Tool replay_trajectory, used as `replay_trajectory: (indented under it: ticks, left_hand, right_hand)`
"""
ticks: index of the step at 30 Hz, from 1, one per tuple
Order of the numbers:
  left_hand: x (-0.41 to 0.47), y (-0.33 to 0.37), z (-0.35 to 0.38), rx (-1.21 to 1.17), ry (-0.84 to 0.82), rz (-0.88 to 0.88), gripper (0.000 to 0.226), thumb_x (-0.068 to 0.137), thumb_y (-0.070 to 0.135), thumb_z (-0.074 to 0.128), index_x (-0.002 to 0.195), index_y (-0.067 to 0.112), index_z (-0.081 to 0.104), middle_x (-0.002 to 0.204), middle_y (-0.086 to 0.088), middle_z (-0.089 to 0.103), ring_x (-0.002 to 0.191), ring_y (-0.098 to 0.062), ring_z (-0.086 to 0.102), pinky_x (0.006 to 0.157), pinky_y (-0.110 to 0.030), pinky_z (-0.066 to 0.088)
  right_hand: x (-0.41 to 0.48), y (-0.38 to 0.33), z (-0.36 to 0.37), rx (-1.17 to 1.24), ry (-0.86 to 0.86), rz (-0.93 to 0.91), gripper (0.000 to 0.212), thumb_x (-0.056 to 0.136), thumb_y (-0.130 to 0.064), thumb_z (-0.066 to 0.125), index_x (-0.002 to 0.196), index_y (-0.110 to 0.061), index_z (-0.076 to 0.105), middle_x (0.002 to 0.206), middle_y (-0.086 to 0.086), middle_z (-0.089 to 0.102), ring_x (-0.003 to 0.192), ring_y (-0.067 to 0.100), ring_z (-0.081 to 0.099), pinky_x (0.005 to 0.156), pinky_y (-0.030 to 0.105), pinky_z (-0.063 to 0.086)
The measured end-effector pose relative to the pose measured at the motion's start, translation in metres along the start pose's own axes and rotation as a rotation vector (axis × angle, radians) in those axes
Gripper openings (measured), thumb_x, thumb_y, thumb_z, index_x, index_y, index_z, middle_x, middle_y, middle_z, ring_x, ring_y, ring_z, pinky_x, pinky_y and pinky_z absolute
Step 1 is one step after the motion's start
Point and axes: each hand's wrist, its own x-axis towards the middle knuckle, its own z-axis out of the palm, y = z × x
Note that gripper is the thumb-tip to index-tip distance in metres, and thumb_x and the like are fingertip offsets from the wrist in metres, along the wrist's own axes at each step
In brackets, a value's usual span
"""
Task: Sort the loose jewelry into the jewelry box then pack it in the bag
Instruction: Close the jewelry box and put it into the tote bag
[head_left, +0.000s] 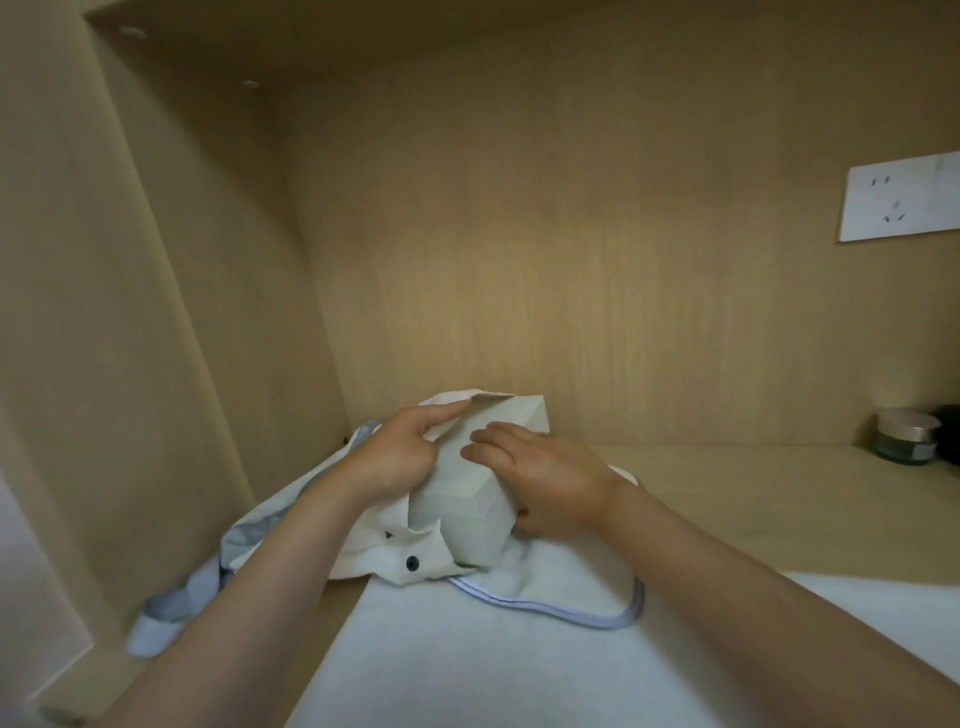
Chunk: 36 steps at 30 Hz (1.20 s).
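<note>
A pale grey-green jewelry box (467, 499), lid down, lies partly inside the mouth of a white cloth bag (374, 551) with grey-blue straps and dark snap buttons. My right hand (540, 478) grips the box's right side, fingers across its top and thumb under its near right side. My left hand (395, 447) pinches the bag's upper rim and lifts it over the box's far left corner. The box's far end sits under that raised rim. No loose jewelry shows.
The bag lies on a white cloth (519, 649) over a wooden shelf, in the corner of a wooden alcove. A small jar with a rose-gold lid (906, 434) stands at the far right. A white wall socket (898, 197) is on the back panel.
</note>
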Motion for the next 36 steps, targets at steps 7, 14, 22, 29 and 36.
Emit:
replay_trajectory:
  ticks: [7,14,22,29,36]
  left_hand:
    - [-0.003,0.008,-0.017,-0.075,0.008,0.017,0.076,0.087,-0.016,0.035,0.134,0.040,0.056,0.139,0.018,0.049,0.121,0.003,0.046,0.086,0.000,0.038]
    - [-0.005,0.000,-0.024,-0.138,0.050,-0.028,0.081,0.082,-0.018,0.030,0.136,0.036,0.058,0.142,0.010,0.054,0.122,-0.008,0.057,0.083,-0.009,0.045]
    - [-0.005,-0.003,-0.015,-0.133,0.098,0.014,0.074,0.087,-0.016,0.032,0.144,0.029,0.049,0.143,0.013,0.046,0.102,0.002,0.065,0.061,-0.017,0.050]
    - [0.002,-0.019,0.012,0.025,-0.026,0.023,0.072,0.092,0.001,0.041,0.149,0.043,0.036,0.148,0.023,0.041,0.127,0.008,0.043,0.092,-0.007,0.038]
    - [-0.005,-0.013,0.054,0.485,-0.246,-0.098,0.045,0.097,0.038,0.046,0.142,0.042,0.048,0.152,0.012,0.042,0.142,-0.016,0.034,0.116,-0.033,0.025]
  right_hand:
    - [0.054,-0.022,0.023,0.004,0.071,-0.062,0.092,0.054,-0.026,0.085,0.136,-0.014,0.045,0.122,0.010,0.058,0.112,0.030,0.058,0.059,0.044,0.055]
    - [0.085,-0.047,0.038,0.061,0.188,-0.150,0.094,0.027,-0.009,0.093,0.108,-0.009,0.046,0.095,0.016,0.069,0.076,0.031,0.070,0.041,0.030,0.046]
    - [0.048,-0.010,0.070,0.256,0.005,0.098,0.088,0.078,-0.021,0.076,0.154,-0.019,0.032,0.159,0.004,0.031,0.136,0.022,0.044,0.094,0.039,0.052]
    - [-0.024,0.035,0.035,0.229,-0.061,0.301,0.045,0.084,-0.012,0.057,0.125,-0.028,0.066,0.128,-0.005,0.063,0.117,0.018,0.060,0.093,0.032,0.049]
    - [-0.095,0.061,0.012,0.152,-0.309,0.300,0.051,0.079,-0.017,0.065,0.123,-0.041,0.066,0.124,-0.020,0.065,0.114,0.007,0.060,0.093,0.024,0.048]
